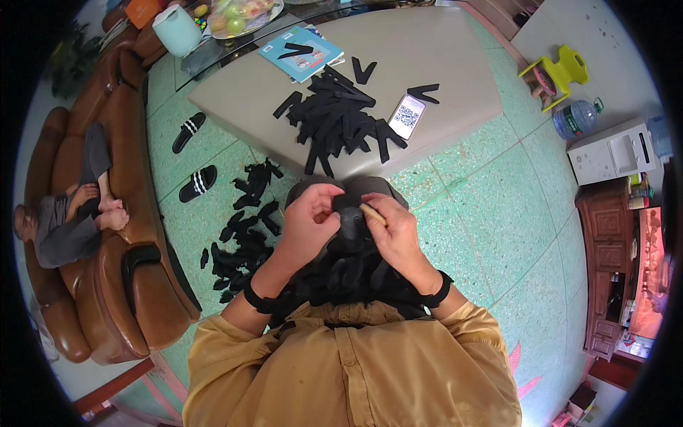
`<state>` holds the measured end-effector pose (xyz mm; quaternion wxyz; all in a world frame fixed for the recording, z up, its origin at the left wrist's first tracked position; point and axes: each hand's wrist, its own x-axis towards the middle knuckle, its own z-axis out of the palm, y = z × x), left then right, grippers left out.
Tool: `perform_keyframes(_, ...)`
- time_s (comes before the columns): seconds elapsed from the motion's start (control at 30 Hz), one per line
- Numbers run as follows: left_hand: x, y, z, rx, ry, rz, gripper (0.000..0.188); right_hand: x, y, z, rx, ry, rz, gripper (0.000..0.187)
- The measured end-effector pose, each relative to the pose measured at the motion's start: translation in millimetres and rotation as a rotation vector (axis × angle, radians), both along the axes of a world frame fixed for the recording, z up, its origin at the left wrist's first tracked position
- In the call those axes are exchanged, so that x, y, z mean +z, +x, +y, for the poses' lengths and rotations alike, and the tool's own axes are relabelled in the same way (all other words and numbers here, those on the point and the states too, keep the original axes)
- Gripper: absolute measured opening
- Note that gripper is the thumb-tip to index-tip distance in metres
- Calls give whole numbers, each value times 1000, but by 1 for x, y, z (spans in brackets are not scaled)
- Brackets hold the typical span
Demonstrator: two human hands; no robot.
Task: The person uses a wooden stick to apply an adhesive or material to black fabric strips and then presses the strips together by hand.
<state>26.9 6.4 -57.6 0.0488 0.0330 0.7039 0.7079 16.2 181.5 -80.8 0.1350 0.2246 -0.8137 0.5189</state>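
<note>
Sofa [107,285]: a person [67,235] is sitting on it, feet bare.
Slippers [198,183]: two black ones are lying apart on the green floor [484,206].
Floor heap [245,256]: black pieces are lying loosely near the left forearm.
Booklet [313,65]: it is lying blue-side up, bearing a black strip [295,50].
Left hand [310,217]: thumb and fingers are curving toward a dark piece [348,206] — whether they are gripping it, I cannot tell.
Table heap [331,114]: black strips are lying jumbled on the grey table [441,57], near its close edge.
Dark piece: it is sitting between the two hands, its outline blending into the lap.
Lap pile [341,274]: more black pieces are resting below the hands.
Right hand [391,228]: thumb and fingers are pinching a tan stick [373,215].
Phone [408,116]: it is lying beside the heap, its screen glowing — a square code is showing.
Chair [569,67]: it is standing by the wall, yellow-green.
</note>
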Motion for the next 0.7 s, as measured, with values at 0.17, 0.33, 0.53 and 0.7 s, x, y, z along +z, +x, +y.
perform_keyframes(0.17,4,-4,-10,-57,169,-218,26,15,8,2,0,93,-249,15)
perform_keyframes(0.33,8,-6,-10,5,178,-298,27,10,0,4,-5,62,-19,15)
perform_keyframes(0.53,-10,-14,-1,74,280,-282,21,17,-8,5,-152,357,-173,23)
perform_keyframes(0.7,-18,-17,2,142,290,-314,21,30,12,11,-137,443,-19,23)
